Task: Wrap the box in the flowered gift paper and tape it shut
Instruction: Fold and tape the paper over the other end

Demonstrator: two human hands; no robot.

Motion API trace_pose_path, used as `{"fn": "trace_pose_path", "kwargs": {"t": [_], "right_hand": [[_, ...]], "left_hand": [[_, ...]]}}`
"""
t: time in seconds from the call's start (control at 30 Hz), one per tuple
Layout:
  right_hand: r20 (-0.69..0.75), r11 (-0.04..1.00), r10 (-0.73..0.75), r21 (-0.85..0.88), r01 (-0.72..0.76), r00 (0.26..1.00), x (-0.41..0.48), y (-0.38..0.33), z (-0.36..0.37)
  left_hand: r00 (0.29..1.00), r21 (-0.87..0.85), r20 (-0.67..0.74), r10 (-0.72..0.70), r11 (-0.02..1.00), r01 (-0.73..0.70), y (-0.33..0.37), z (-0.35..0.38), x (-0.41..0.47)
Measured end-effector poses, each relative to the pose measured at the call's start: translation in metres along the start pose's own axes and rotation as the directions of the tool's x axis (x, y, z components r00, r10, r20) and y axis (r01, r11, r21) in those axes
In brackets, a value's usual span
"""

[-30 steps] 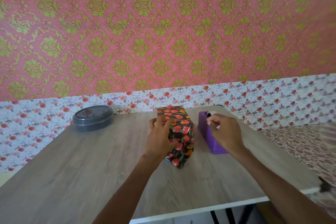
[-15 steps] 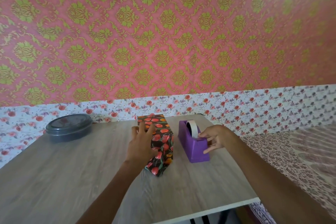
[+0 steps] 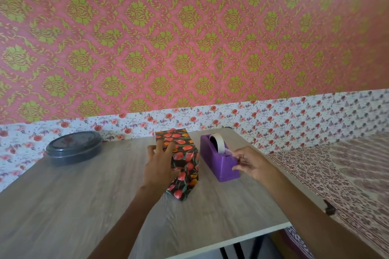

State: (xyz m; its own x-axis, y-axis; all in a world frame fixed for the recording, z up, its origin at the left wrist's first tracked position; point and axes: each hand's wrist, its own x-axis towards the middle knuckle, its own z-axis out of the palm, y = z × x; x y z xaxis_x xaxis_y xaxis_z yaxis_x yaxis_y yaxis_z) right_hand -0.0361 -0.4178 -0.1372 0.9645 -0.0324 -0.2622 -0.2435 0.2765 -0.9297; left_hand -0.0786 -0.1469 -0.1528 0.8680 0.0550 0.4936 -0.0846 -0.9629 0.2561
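Half a second ago your right hand [image 3: 250, 164] only rested beside the tape dispenser [image 3: 219, 159]; now it pinches a strip of tape [image 3: 228, 150] at the cutter, so sealing comes next. Your left hand [image 3: 160, 166] lies flat, fingers spread, pressing the wrapped box [image 3: 185, 162] onto the counter [image 3: 84, 195], just left of the dispenser.

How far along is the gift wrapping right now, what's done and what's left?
Mostly done: the long box in dark flowered gift paper lies fully covered on the grey wood-grain table. In hand: the left hand presses flat on the wrapped box while the right hand pinches a strip of clear tape at the cutter of the purple tape dispenser. Left: tearing the strip off and sticking it over the paper.
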Motion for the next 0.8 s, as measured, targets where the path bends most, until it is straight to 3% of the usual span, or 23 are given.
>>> {"fn": "trace_pose_path", "kwargs": {"t": [0.17,0.33,0.57,0.8], "right_hand": [[0.001,0.986,-0.026,0.165,0.026,1.000,0.003,0.018,-0.011],[0.027,0.987,-0.047,0.153,0.042,0.999,0.002,0.021,-0.012],[0.034,0.992,-0.115,-0.055,0.117,0.993,0.013,0.029,-0.014],[-0.028,0.909,-0.188,-0.383,0.163,0.982,0.024,0.013,-0.009]], "left_hand": [[1.000,0.001,0.004,-0.005,1.000,0.005,-0.002,-0.001,0.000],[1.000,0.001,-0.007,-0.010,1.000,0.010,-0.001,-0.001,0.000],[1.000,0.003,-0.002,-0.006,1.000,0.006,-0.002,0.000,0.002],[1.000,0.025,0.003,-0.013,1.000,0.013,-0.002,0.000,0.002]]}}
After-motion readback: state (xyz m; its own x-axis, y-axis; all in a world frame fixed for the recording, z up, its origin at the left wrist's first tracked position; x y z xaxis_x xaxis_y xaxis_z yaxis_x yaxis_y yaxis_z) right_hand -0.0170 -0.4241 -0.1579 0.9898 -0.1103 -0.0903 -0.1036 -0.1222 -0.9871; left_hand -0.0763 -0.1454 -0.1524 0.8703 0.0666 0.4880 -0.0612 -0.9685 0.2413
